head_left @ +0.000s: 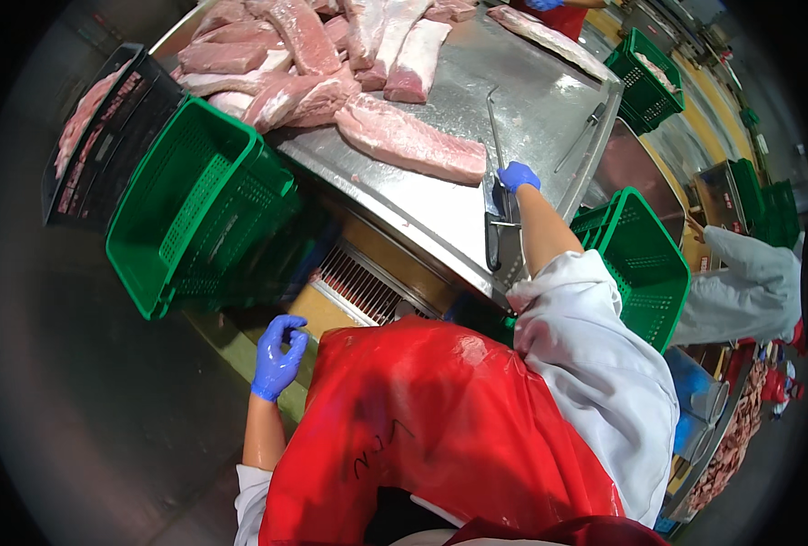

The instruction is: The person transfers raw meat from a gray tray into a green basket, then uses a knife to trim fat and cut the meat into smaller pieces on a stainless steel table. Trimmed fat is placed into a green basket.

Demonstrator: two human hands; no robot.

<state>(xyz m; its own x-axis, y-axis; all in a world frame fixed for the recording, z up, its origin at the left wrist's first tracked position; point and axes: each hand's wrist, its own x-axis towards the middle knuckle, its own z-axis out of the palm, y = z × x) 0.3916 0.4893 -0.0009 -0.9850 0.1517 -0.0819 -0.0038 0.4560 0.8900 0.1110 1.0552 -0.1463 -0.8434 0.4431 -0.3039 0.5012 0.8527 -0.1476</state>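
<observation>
My right hand (520, 176), in a blue glove, is closed round the lower end of a thin hooked steel rod (496, 127) at the table's near right. The rod's bent tip points away from me over the metal. Just left of that hand, a black-handled knife (492, 238) lies at the table edge, its blade partly hidden. A long slab of pink meat (413, 141) rests beside the rod, its end close to the blade. Low at the left, away from the table, my gloved left hand (278, 359) hangs with loosely curled fingers apart and nothing in them.
Several meat slabs (304, 36) pile up at the far left of the steel table (459, 77). Green crates stand left (181, 205), right (636, 264) and far right (645, 82). Another thin tool (581, 136) lies on the table. A person in white (750, 282) is at the right.
</observation>
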